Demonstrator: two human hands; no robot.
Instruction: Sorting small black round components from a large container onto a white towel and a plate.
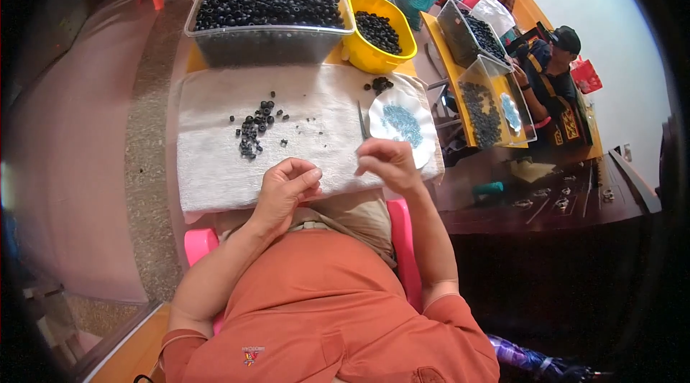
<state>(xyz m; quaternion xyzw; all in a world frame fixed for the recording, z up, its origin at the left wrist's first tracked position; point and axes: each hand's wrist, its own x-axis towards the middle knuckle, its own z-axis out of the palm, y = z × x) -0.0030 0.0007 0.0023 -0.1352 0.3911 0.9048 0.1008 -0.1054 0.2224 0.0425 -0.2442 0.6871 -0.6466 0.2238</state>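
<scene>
"What's the left hand [287, 192] doing?"
"Pinched nearly closed; can't tell if it holds anything. Black parts [251, 131] lie ahead on the cloth [205, 110]."
"Right hand [389, 164]?"
"Half-curled by the plate [429, 116], contents unclear."

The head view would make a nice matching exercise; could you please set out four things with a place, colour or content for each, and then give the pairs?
Things:
1. Left hand
2. Right hand
3. Basin
4. Plate

Descriptions:
A. White, with small blue bits on it
B. At the near edge of the cloth, toward the picture's middle, below the loose black beads
C. Yellow, with black pieces inside
D. By the plate's near-left rim

Pairs: 1-B, 2-D, 3-C, 4-A.
</scene>
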